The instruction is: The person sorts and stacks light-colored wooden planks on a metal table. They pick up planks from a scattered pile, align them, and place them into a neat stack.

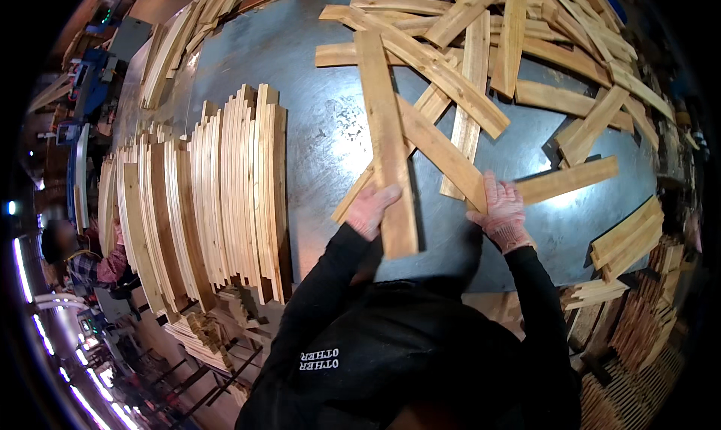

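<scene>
My left hand (369,211), in a pale pinkish glove, is closed on the left edge of a long wooden board (387,144), its thumb lying over the top face. This board points away from me, its near end close to my body. Gloved the same way, my right hand (502,211) grips the near end of a second board (441,153), which slants off to the far left and passes behind the first. Under them lies another slanting board (353,193), partly covered. Beside my right hand rests a short board (567,181).
A grey metal table (315,137) carries everything. Loose boards (556,54) lie crisscrossed at the far right. To the left, boards stand on edge in a tight row (233,190). More wood (631,238) lies by the right edge. At far left is another person (94,261) near machinery.
</scene>
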`<state>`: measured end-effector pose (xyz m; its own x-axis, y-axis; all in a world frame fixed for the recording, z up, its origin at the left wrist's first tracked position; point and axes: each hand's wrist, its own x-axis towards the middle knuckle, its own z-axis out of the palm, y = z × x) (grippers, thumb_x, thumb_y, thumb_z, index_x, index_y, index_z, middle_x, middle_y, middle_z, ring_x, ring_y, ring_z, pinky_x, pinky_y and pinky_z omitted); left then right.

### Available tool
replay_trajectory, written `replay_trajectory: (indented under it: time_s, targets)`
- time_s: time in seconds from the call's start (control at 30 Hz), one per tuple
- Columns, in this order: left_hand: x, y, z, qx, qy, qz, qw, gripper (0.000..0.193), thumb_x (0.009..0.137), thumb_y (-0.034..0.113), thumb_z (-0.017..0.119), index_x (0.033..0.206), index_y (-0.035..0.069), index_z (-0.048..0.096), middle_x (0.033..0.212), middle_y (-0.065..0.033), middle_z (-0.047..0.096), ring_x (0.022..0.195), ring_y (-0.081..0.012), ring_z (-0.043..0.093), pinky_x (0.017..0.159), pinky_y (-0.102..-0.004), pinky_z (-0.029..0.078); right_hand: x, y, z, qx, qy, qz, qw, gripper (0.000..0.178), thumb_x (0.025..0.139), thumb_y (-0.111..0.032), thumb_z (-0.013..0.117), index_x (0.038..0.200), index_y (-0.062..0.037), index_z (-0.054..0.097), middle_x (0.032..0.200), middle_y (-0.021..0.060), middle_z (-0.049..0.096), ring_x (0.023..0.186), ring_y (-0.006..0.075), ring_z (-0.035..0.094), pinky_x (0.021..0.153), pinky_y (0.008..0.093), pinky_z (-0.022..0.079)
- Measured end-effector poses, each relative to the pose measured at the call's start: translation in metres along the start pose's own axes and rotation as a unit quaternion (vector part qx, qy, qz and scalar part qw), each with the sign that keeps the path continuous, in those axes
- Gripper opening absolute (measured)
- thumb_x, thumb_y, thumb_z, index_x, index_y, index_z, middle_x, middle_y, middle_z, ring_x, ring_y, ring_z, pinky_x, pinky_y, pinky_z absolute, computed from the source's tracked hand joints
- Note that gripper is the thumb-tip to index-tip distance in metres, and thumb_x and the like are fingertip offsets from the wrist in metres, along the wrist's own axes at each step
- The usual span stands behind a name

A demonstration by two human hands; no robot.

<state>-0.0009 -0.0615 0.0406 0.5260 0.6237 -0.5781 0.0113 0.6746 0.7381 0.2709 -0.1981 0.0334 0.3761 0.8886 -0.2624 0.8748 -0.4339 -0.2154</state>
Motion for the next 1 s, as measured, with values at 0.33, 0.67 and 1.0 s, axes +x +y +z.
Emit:
replay_trajectory:
  time_s: [0.33, 0.67, 1.0]
  targets:
    - [-0.042, -0.02, -0.039, 0.072, 0.129, 0.049, 0.988, 0.038, 0.095, 0.017, 0.067, 0.128, 0.001, 0.059, 0.11, -0.0036, 0.067, 0.093, -0.0119, 0.063, 0.083, -0.0287, 0.052, 0.045, -0.047, -0.004, 0.759, -0.404, 0.051, 0.507, 0.066, 0.089, -0.039, 0.071, 0.139, -0.0027, 0.048, 0.111, 0.0164, 0.059, 0.097, 0.0258, 0.062, 0.082, 0.0402, 0.052]
    - [-0.013, -0.06, -0.033, -0.009, 0.089, 0.046, 0.995, 0.059, 0.093, 0.038, 0.071, 0.131, -0.004, 0.055, 0.114, -0.0081, 0.066, 0.101, -0.0163, 0.062, 0.091, -0.032, 0.049, 0.09, -0.153, 0.008, 0.092, 0.022, -0.188, 0.978, 0.068, 0.096, -0.042, 0.058, 0.148, -0.0007, 0.044, 0.14, 0.0287, 0.053, 0.128, 0.0367, 0.055, 0.108, 0.0404, 0.044]
    - [-0.016, -0.039, -0.009, -0.152, 0.079, 0.043, 0.984, 0.056, 0.095, 0.034, 0.069, 0.137, 0.0, 0.051, 0.119, -0.0085, 0.066, 0.106, -0.0195, 0.064, 0.094, -0.0356, 0.051, 0.093, -0.068, -0.043, 0.203, -0.015, -0.081, 0.976, 0.062, 0.089, -0.046, 0.066, 0.132, -0.004, 0.052, 0.118, 0.0218, 0.065, 0.103, 0.0397, 0.064, 0.082, 0.0467, 0.054]
